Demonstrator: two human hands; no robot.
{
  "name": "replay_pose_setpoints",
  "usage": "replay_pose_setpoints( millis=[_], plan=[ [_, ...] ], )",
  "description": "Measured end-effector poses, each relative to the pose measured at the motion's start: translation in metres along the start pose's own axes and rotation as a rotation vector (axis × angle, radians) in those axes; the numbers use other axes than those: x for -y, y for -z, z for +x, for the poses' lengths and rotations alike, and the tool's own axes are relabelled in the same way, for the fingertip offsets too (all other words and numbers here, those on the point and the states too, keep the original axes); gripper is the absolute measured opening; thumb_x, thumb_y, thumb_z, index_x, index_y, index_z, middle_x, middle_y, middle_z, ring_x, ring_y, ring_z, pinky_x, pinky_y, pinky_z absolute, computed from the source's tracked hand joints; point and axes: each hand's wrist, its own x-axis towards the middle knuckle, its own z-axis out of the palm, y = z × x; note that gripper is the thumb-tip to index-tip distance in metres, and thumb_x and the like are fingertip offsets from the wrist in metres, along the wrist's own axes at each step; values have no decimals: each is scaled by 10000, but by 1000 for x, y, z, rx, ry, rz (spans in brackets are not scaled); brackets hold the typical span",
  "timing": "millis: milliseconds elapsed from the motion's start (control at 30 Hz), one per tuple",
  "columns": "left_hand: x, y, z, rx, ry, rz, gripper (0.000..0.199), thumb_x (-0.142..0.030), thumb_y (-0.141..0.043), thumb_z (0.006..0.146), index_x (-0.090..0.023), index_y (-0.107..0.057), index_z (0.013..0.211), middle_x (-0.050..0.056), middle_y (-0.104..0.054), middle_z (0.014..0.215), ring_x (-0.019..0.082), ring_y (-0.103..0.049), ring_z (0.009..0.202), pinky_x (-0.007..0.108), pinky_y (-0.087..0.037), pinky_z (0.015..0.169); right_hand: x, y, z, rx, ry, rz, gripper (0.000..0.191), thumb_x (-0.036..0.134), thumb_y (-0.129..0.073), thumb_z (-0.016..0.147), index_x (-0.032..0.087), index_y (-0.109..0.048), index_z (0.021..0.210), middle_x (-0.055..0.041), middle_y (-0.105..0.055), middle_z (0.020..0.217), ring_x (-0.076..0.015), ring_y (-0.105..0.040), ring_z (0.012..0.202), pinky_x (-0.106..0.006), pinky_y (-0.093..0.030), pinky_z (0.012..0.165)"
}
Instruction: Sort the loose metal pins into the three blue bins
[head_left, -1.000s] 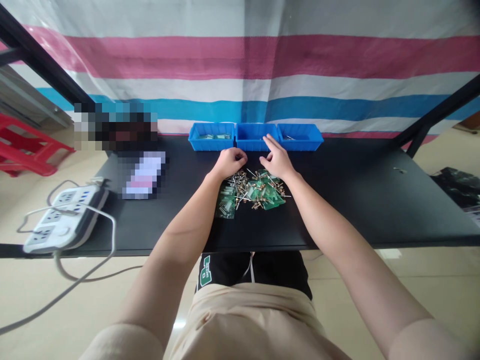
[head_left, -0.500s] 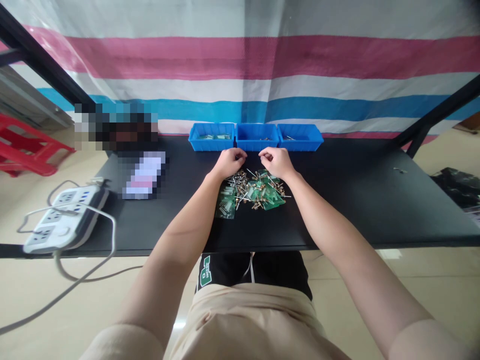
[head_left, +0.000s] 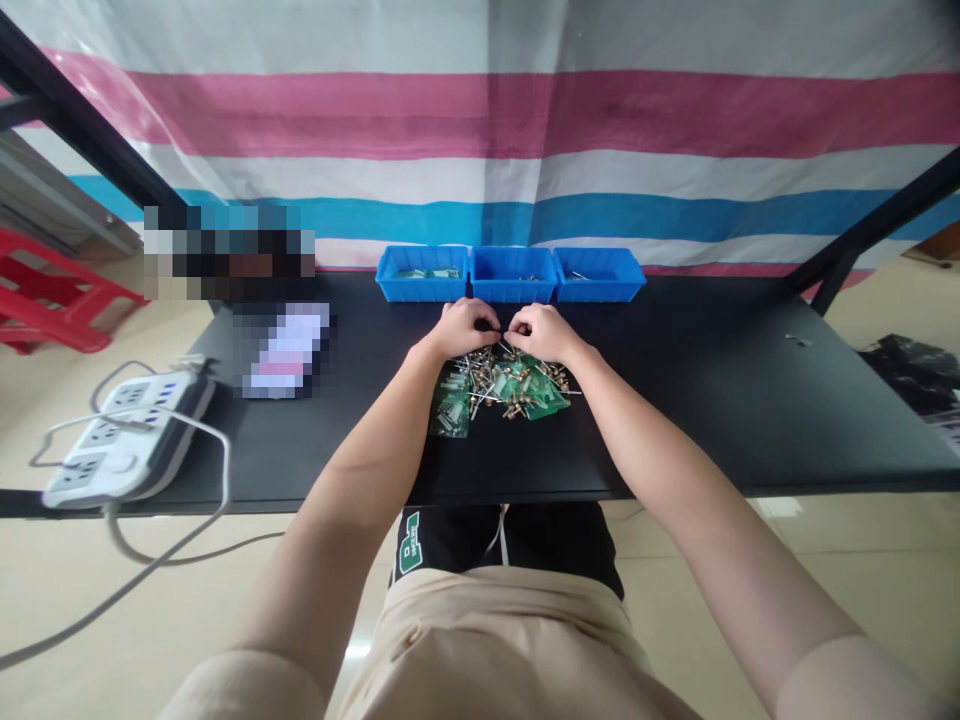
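Note:
My left hand (head_left: 466,328) and my right hand (head_left: 543,333) are at the far edge of a pile of thin metal pieces with brass-coloured ends (head_left: 480,368). The fingers of both are curled and closed, their tips low on the pile and a short gap apart. Whatever lies between the fingertips is too small or hidden to name. Green plastic (head_left: 551,400) lies under and among the metal pieces on the right. On the left, partly beside my left forearm, rests a clear greenish bag (head_left: 452,415) with small pale tubes inside.
Behind my hands stand three blue bins in a row: the left bin (head_left: 422,288) holds pale greenish pieces, the middle bin (head_left: 513,290) and right bin (head_left: 600,288) a few small metal pieces. A power strip (head_left: 124,435) with cables and a blurred-out flat object (head_left: 289,350) are left.
Both hands have moved inward and slightly down onto the far edge of the pile, bringing their fingertips closer together. The bins and bags have stayed in place.

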Motion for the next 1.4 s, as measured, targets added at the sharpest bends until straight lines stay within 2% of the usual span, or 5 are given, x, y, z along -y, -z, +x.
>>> replay_pose_setpoints(
  millis=[500, 767, 933, 1133, 1400],
  plan=[
    [-3, 7, -1, 144, -12, -21, 150, -336, -681, 747, -223, -770, 789, 62, -665, 1276, 326, -545, 1235, 560, -302, 1111, 1, 1, 1, 28, -35, 14, 121, 251, -673, 819, 177, -709, 731, -44, -684, 744, -180, -592, 730, -313, -419, 735],
    [7, 4, 0, 6, -38, -357, 273, -419, -655, 782, -158, -736, 768, 117, -728, 1085, 259, -670, 1027, 421, -486, 1000, -2, 2, 1, 20, 29, 104, 407, 388, -536, 951, 195, -660, 615, -34, -659, 690, -174, -582, 723, -323, -414, 754],
    [7, 1, 2, -41, 2, -350, 342, -481, -628, 814, -154, -727, 807, 110, -742, 1020, 261, -668, 969, 416, -496, 938, -3, 2, 1, -35, 119, 117, 258, 291, -633, 881, 201, -684, 644, -44, -715, 788, -195, -614, 811, -348, -434, 850],
    [8, -1, 0, -97, 55, -327, 413, -543, -577, 849, -156, -720, 822, 86, -739, 923, 237, -648, 879, 375, -487, 863, -2, 5, 0, -167, 44, 80, 173, 255, -647, 855, 202, -682, 694, -55, -728, 805, -215, -624, 811, -359, -452, 850],
    [10, -3, 1, -147, 104, -279, 496, -595, -504, 888, -154, -678, 739, 64, -680, 755, 196, -589, 725, 334, -461, 746, -3, 6, -2, -140, 50, 86, 119, 236, -605, 853, 201, -701, 793, -54, -724, 829, -215, -628, 815, -348, -472, 824]
  ],
)
